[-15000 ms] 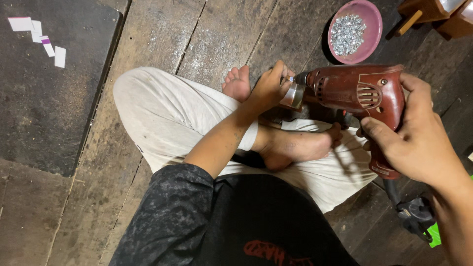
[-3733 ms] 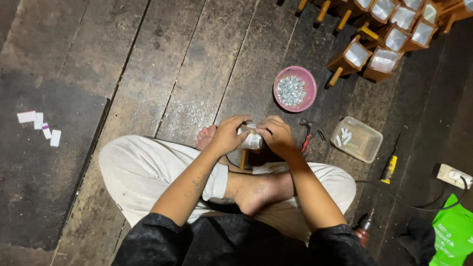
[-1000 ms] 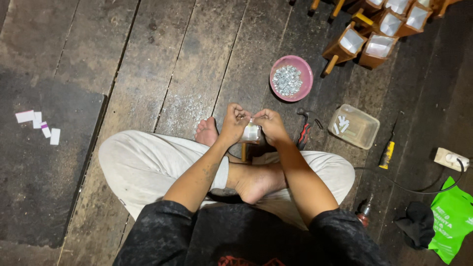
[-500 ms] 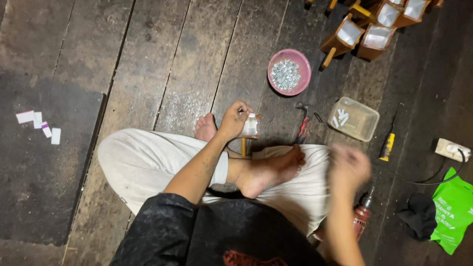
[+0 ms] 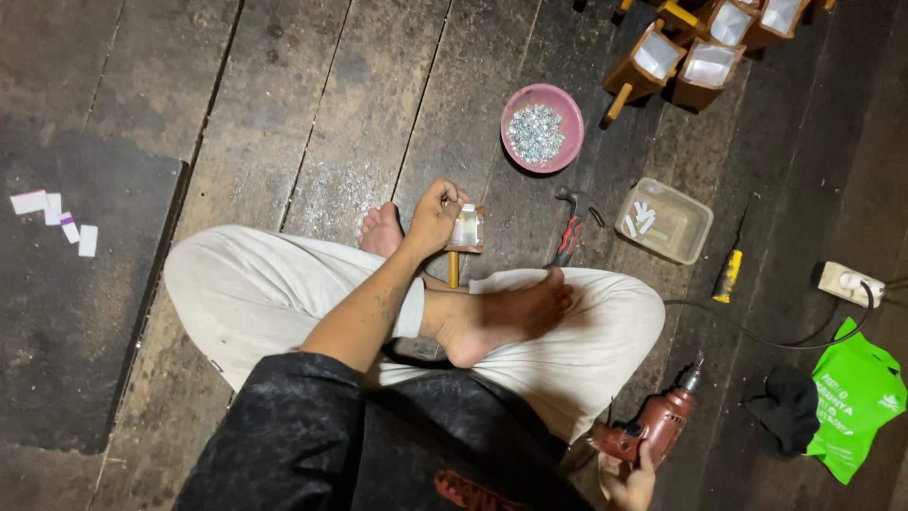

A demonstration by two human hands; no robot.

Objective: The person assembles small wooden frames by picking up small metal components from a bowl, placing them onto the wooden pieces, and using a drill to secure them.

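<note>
Seated person, cross-legged on a dark plank floor, seen from above. The left hand [image 5: 432, 216], at frame centre, grasps a small wooden piece [image 5: 465, 231] with a pale panel and a short peg below, holding it upright just beside the bare foot. The right hand [image 5: 632, 481], at the lower right edge, closes around the grip of a red drill [image 5: 653, 428], whose bit points up and right; the drill lies against the person's right knee. A pink bowl [image 5: 543, 128] of small silvery parts stands above the centre. To its right and lower, a clear rectangular tub [image 5: 664, 220] holds a few white pieces. Pliers [image 5: 567, 232] lie between bowl and tub. A green bag [image 5: 858, 397] with white print lies at the right edge, below a white socket [image 5: 848, 282]. Small white paper slips [image 5: 55, 216], one with a purple mark, lie at the left. Similar wooden pieces [image 5: 705, 43] cluster at the upper right.
</note>
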